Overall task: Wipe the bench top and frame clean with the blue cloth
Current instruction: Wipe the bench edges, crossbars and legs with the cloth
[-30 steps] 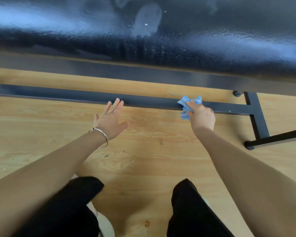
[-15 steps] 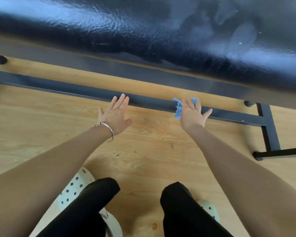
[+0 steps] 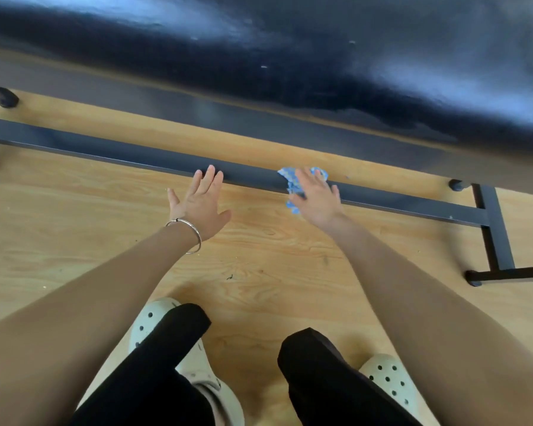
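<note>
Presently doing: right hand is pressing the blue cloth onto the lower frame rail, partway along it; the frame wipe looks to be under way.
Right fingers: lying straight and close together on top of the cloth, pressing rather than pinching.
Left hand: fingers are lying straight and together, tips touching the rail's near edge, palm over the floor; holding nothing.
Cloth position: bunched across the rail, spilling over its near edge beside the right palm.
Technique note: my judgement is that draping the cloth over both rail edges and dragging in one long stroke would be cleaning the top and sides together.
Room leftward: rail is running unobstructed past the left hand.
Room rightward: rail is ending at the cross foot; the corner is likely trapping dust.
Overhead: bench surface is overhanging beyond the rail, so keeping knuckles low seems wise.
</note>
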